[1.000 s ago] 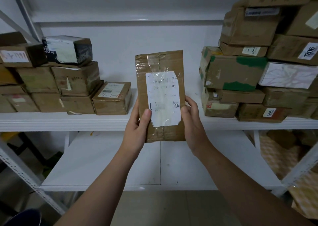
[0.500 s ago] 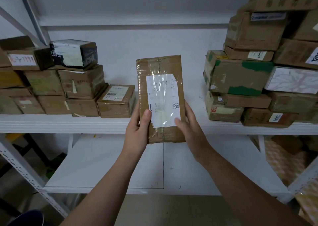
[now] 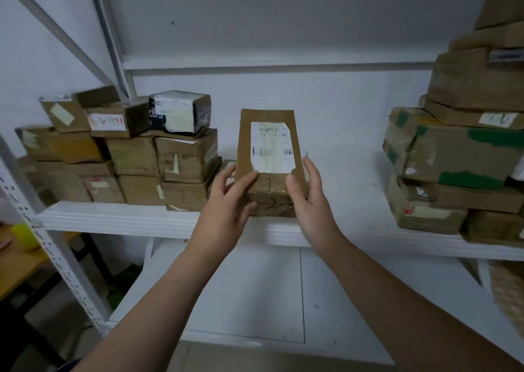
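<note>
A flat brown cardboard parcel (image 3: 269, 119) with a white shipping label under clear tape lies lengthwise in the gap on the white middle shelf (image 3: 113, 218). Its near end, with handwritten marks, sits at the shelf's front edge. My left hand (image 3: 226, 201) holds the near left corner, with the thumb on top and the fingers along the side. My right hand (image 3: 312, 201) holds the near right corner in the same manner. The hands hide whether the parcel's near end rests fully on the shelf.
A stack of taped brown boxes (image 3: 133, 156) fills the shelf's left part, right beside the parcel. A taller pile of boxes (image 3: 459, 156) stands at the right, with bare shelf between it and the parcel. A white lower shelf (image 3: 255, 300) and a perforated upright (image 3: 56, 258) lie below.
The parcel was held upright in front of the shelf with its label facing me. It now lies tipped back and pushed forward into the gap on the shelf, both hands still on it.
</note>
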A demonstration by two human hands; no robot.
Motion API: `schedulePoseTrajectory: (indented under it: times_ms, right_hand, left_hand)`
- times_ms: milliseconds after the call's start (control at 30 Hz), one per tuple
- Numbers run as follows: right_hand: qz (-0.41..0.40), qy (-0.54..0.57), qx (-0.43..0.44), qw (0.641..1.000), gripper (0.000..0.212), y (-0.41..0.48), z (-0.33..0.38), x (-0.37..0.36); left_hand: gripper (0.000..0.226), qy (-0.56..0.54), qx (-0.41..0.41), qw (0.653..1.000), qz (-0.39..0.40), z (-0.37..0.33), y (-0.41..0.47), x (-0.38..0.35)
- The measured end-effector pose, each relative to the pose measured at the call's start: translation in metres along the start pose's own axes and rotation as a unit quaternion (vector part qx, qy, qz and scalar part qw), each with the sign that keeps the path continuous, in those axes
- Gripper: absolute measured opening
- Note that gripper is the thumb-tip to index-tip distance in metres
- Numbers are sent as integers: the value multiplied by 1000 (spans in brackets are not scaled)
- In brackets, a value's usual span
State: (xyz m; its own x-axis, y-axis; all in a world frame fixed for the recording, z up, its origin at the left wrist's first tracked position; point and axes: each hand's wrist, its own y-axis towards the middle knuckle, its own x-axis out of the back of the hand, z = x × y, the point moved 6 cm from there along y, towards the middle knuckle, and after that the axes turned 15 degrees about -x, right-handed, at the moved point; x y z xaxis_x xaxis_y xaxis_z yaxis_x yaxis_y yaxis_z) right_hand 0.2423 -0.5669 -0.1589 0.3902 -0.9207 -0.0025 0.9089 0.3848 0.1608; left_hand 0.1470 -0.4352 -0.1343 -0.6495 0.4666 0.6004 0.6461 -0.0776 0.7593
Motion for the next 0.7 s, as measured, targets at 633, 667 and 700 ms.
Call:
schedulePoseTrajectory:
  times_ms: [633, 667, 700]
  right_hand:
    - [-82, -465, 138, 870, 38, 72, 20, -81]
    - [-86, -480, 140, 862, 38, 72, 20, -83]
    - [-89, -492, 139, 855, 39, 71, 20, -83]
  left_hand:
    - [41, 314, -99, 920, 214, 107, 51, 16]
    - [41, 322, -105, 917, 209, 107, 50, 17]
    - [41, 326, -111, 917, 203, 106, 50, 18]
